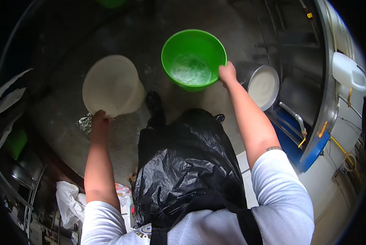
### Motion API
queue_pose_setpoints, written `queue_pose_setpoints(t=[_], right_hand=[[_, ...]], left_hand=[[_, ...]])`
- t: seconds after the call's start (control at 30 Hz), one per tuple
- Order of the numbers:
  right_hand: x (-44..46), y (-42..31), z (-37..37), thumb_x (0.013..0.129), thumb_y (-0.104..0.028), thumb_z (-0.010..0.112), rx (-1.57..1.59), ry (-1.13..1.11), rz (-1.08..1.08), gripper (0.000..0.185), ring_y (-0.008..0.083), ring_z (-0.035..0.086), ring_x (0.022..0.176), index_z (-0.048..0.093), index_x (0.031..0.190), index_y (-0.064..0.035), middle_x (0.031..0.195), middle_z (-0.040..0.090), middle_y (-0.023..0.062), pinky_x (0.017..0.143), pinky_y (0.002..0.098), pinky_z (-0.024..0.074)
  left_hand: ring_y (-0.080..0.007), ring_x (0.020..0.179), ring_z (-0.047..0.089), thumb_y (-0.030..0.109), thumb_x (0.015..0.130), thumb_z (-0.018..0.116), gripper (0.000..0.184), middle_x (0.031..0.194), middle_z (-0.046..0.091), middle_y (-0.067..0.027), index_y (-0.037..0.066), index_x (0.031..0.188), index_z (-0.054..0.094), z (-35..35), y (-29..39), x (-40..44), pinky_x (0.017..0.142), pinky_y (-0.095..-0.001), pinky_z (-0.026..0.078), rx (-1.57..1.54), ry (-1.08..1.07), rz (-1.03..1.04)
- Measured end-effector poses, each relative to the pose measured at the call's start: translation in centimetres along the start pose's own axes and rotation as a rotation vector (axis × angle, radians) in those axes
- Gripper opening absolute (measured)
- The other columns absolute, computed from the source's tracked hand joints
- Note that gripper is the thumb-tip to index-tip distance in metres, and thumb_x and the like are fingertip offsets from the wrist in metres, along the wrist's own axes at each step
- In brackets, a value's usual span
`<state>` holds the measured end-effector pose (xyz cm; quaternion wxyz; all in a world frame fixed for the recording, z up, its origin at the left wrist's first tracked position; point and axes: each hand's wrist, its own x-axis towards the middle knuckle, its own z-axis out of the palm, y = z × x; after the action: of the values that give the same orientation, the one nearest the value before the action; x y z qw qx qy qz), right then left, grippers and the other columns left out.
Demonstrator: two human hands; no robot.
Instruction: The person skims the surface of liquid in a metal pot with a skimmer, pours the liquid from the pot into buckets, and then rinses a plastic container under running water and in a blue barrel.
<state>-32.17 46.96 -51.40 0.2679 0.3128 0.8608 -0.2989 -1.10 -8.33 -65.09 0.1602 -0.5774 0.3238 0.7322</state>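
Green bucket (193,37): gripped at its rim by the right hand (228,72); shallow, frothy-looking liquid (191,71) is held at the bottom.
Pale bucket (137,96): gripped at its near rim by the left hand (101,119); its contents cannot be made out.
Metal pot (277,84): seen beside the right forearm, with white contents (261,86).
White jug (346,68): placed farther right; contents hidden.

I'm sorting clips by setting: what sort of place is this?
Probably a food-processing workroom or commercial kitchen: the metal-looking pot with whitish contents, the large green bucket and the black apron suggest it.
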Motion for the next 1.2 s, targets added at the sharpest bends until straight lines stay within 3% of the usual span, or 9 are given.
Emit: queue_pose_setpoints(t=[0.1, 0.17, 0.3, 0.5, 0.67, 0.77, 0.87, 0.97, 1.2], right_hand=[[2.2, 2.7, 4.3, 0.091, -0.014, 0.058, 0.126, 0.139, 0.054, 0.039, 0.0404, 0.072, 0.094, 0.055, 0.126, 0.0026, 0.112, 0.070, 0.0288, 0.073, 0.0437, 0.0574], [3.8, 6.0, 5.8, 0.091, -0.016, 0.058, 0.084, 0.240, -0.036, 0.039, 0.0363, 0.073, 0.088, 0.056, 0.125, 0.0024, 0.113, 0.070, 0.0274, 0.068, 0.0431, 0.0574], [5.8, 7.4, 3.0, 0.092, -0.016, 0.057, 0.185, -0.035, 0.034, 0.037, 0.0368, 0.073, 0.087, 0.057, 0.125, 0.0010, 0.118, 0.069, 0.0269, 0.075, 0.0458, 0.0575], [8.7, 9.1, 4.9, 0.091, -0.006, 0.051, 0.531, -0.045, 0.017, 0.033, 0.0279, 0.066, 0.059, 0.049, 0.124, 0.0008, 0.097, 0.067, 0.0205, 0.043, 0.0368, 0.0486], [9.4, 12.4, 5.5, 0.094, -0.013, 0.057, 0.619, -0.060, -0.027, 0.035, 0.0228, 0.065, 0.064, 0.050, 0.126, -0.0001, 0.103, 0.068, 0.0175, 0.049, 0.0350, 0.0520], [8.7, 15.7, 5.2, 0.098, -0.024, 0.063, 0.667, -0.109, -0.006, 0.039, 0.0187, 0.065, 0.065, 0.052, 0.128, -0.0012, 0.105, 0.070, 0.0136, 0.057, 0.0321, 0.0539], [8.8, 19.3, 3.7, 0.101, -0.035, 0.064, 0.645, -0.351, -0.046, 0.050, 0.0131, 0.062, 0.082, 0.051, 0.133, 0.0004, 0.096, 0.066, 0.0085, 0.067, 0.0300, 0.0532], [7.0, 26.9, 3.4, 0.098, -0.039, 0.066, 0.461, -0.208, -0.170, 0.060, 0.0338, 0.068, 0.110, 0.053, 0.142, 0.0000, 0.117, 0.071, 0.0218, 0.095, 0.0423, 0.0527], [1.0, 51.0, -3.8, 0.096, -0.040, 0.063, 0.024, -0.268, 0.094, 0.048, 0.0389, 0.065, 0.117, 0.067, 0.123, -0.0008, 0.122, 0.069, 0.0232, 0.098, 0.0447, 0.0516]], left_hand=[[-0.0227, 0.082, 0.064, 0.011, 0.094, 0.059, 0.027, 0.102, 0.063, -0.0104, 0.005, 0.121, 0.056, 6.1, -3.7, 0.8, 0.056, -0.0400, 0.053, 0.232, -0.039, 0.179], [-0.0238, 0.086, 0.065, 0.009, 0.094, 0.060, 0.027, 0.104, 0.063, -0.0109, 0.005, 0.120, 0.057, 9.3, -6.0, 0.1, 0.062, -0.0399, 0.055, 0.117, 0.355, 0.018], [-0.0263, 0.089, 0.066, 0.006, 0.093, 0.060, 0.030, 0.106, 0.063, -0.0117, 0.006, 0.123, 0.056, 3.2, -4.7, 3.5, 0.065, -0.0399, 0.055, -0.085, 0.117, 0.097], [-0.0280, 0.092, 0.067, 0.003, 0.092, 0.054, 0.035, 0.109, 0.064, -0.0146, 0.000, 0.127, 0.052, 14.3, -7.7, 4.8, 0.065, -0.0346, 0.058, -0.060, 0.024, 0.185], [-0.0328, 0.105, 0.068, 0.008, 0.100, 0.048, 0.033, 0.117, 0.065, -0.0187, -0.004, 0.131, 0.050, 13.5, -13.5, 12.7, 0.074, -0.0356, 0.062, -0.049, -0.213, 0.110], [-0.0347, 0.105, 0.069, 0.013, 0.106, 0.046, 0.033, 0.121, 0.066, -0.0205, -0.004, 0.133, 0.050, 23.9, -16.7, 7.0, 0.079, -0.0375, 0.063, -0.278, -0.083, 0.072], [-0.0335, 0.105, 0.069, 0.047, 0.104, 0.053, 0.057, 0.123, 0.066, -0.0212, -0.002, 0.131, 0.052, 26.5, -19.1, 5.9, 0.083, -0.0433, 0.062, -0.174, -0.127, -0.101], [-0.0321, 0.098, 0.069, 0.077, 0.091, 0.056, 0.083, 0.118, 0.066, -0.0202, 0.002, 0.127, 0.053, 33.7, -23.8, -0.6, 0.081, -0.0457, 0.060, 0.218, -0.144, -0.102], [-0.0103, 0.080, 0.059, 0.050, 0.099, 0.066, 0.044, 0.094, 0.062, 0.0024, 0.012, 0.121, 0.059, 48.7, -37.9, -2.7, 0.072, -0.0313, 0.050, 0.867, -0.286, -0.135]])
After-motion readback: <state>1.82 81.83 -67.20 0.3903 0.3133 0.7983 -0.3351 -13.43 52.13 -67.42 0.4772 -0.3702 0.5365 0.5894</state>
